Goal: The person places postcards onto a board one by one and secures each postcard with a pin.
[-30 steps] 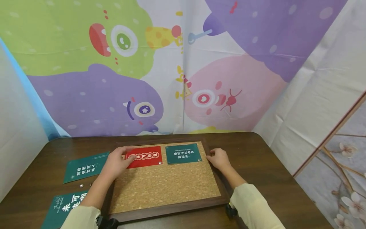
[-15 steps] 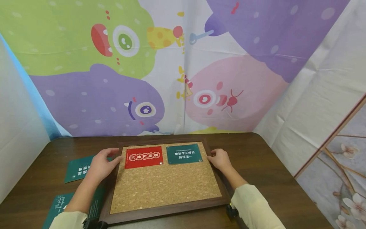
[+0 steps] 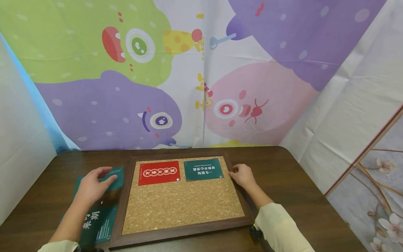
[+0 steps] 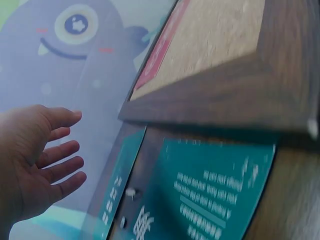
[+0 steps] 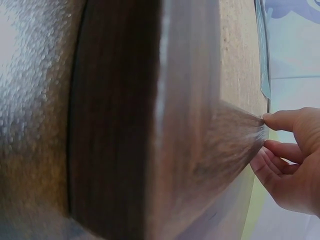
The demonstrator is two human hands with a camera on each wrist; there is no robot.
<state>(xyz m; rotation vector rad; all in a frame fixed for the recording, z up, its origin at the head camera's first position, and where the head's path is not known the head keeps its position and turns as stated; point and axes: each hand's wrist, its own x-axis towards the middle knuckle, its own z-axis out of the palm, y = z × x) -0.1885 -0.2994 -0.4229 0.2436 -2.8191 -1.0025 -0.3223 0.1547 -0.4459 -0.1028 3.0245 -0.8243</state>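
My right hand (image 3: 244,176) pinches the right side of the framed corkboard (image 3: 182,206), thumb on the top face of its dark wood frame (image 5: 200,165) and fingers at the outer edge. The left hand (image 3: 91,187) hovers left of the board, over a green card (image 3: 117,179) lying on the table; its fingers are relaxed with nothing between them. On the cork, a red card (image 3: 158,173) and a green card (image 3: 203,169) sit side by side along the far edge, each with a clear pin at one corner.
A second green card (image 3: 105,225) lies nearer on the table, left of the board, partly behind the left forearm. Two small pins, one a pale pin (image 4: 131,192), lie between the loose cards. A cartoon-printed curtain (image 3: 189,70) hangs behind the table.
The left hand has left the red card, moving left past the frame to above the loose green card. The right hand stays at the frame's right side.
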